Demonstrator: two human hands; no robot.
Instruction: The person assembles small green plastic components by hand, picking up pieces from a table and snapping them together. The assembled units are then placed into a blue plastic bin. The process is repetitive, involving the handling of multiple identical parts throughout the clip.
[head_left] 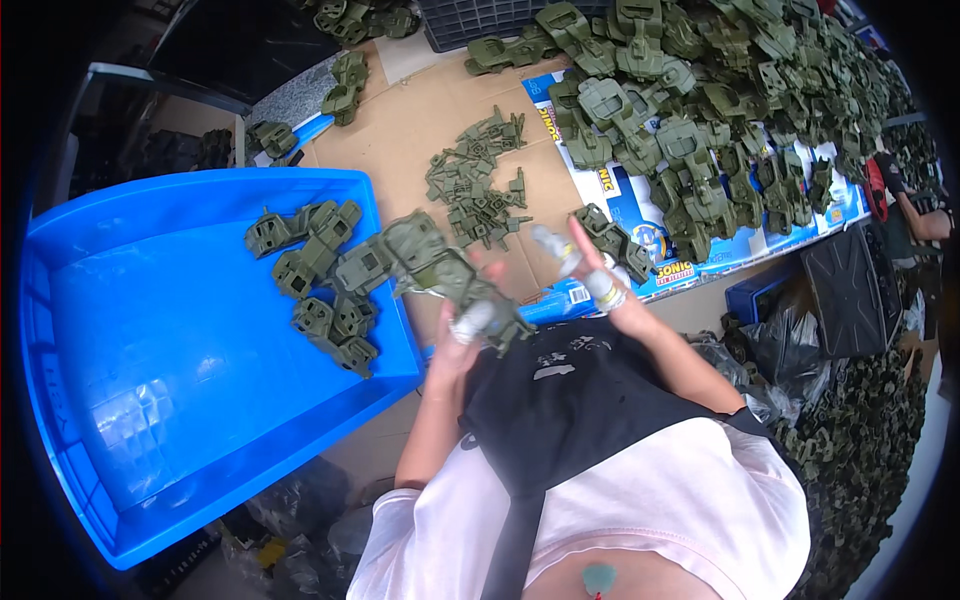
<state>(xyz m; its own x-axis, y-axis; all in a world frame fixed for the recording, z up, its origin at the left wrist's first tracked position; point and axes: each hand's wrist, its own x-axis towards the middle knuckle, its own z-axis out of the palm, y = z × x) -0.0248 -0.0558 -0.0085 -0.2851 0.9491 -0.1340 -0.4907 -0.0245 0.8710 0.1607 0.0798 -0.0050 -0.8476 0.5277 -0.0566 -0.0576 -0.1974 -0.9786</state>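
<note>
My left hand (468,328), white tape on a finger, is closed around an olive-green plastic toy vehicle body (425,258). This piece is slightly blurred and tilts over the right rim of the blue bin (392,300). My right hand (603,284) has its fingers apart, with white wrapping on some of them, and holds nothing. Just beyond it another green vehicle body (628,252) lies at the table's near edge; whether the fingers touch it, I cannot tell. Several similar bodies (325,235) rest inside the bin along its right side. Small green parts (478,185) are heaped on the cardboard ahead.
A big pile of green vehicle bodies (690,110) covers the right of the table, on printed blue-and-white sheets. A black crate (480,22) stands at the back. More green parts (850,450) and plastic bags (785,345) lie low at right. A person's arm (925,220) shows far right.
</note>
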